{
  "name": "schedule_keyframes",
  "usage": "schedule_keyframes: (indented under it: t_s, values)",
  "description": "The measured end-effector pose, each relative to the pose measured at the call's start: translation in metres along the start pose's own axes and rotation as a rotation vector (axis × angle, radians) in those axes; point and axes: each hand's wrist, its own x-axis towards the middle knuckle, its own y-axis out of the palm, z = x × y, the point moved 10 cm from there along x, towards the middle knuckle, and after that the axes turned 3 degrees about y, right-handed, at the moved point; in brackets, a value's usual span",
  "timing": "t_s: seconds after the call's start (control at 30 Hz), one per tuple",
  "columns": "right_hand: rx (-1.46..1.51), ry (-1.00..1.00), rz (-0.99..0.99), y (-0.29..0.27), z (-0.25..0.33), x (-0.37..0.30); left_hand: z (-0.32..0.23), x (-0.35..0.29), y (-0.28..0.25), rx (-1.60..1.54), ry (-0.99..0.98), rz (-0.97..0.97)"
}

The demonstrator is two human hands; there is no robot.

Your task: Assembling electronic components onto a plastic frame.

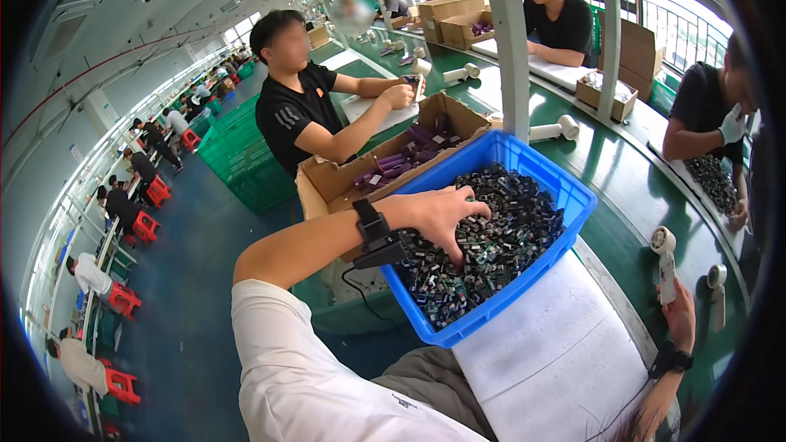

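Note:
My left hand (446,217) reaches into a blue plastic bin (565,250), its thumb and fingers spread. The fingertips touch a heap of small circuit-board parts (508,229), dark with green and silvery bits, and nothing shows held between them. At the far right, my right hand (679,311) grips a white handheld fan (665,258) by the lower end of its handle, with the round head pointing away from me. Beside it on the green work surface lies another white fan (717,295).
White foam sheets (557,344) lie in front of me under the bin's near edge. Behind the bin stands a cardboard box (327,188) of purple parts. A co-worker (303,106) sits beyond it. More white fans (557,128) lie on the green conveyor (606,188), past a white post (512,49).

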Motion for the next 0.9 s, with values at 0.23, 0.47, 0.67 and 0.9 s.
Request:
schedule_keyframes:
  t_s: [0.23, 0.47, 0.67, 0.9]
  values:
    - [-0.026, -0.002, 0.039, 0.013, 0.005, 0.004, -0.019, -0.001, -0.014, -0.052, 0.024, -0.045]
    - [-0.017, 0.052, 0.011, 0.017, 0.008, -0.002, -0.009, -0.003, -0.01, 0.024, -0.034, -0.161]
    - [-0.006, 0.041, 0.028, 0.013, 0.007, -0.006, -0.019, -0.007, -0.013, 0.063, -0.005, -0.207]
    - [-0.047, 0.063, 0.032, 0.02, 0.011, -0.009, -0.019, -0.013, -0.017, 0.051, -0.024, -0.246]
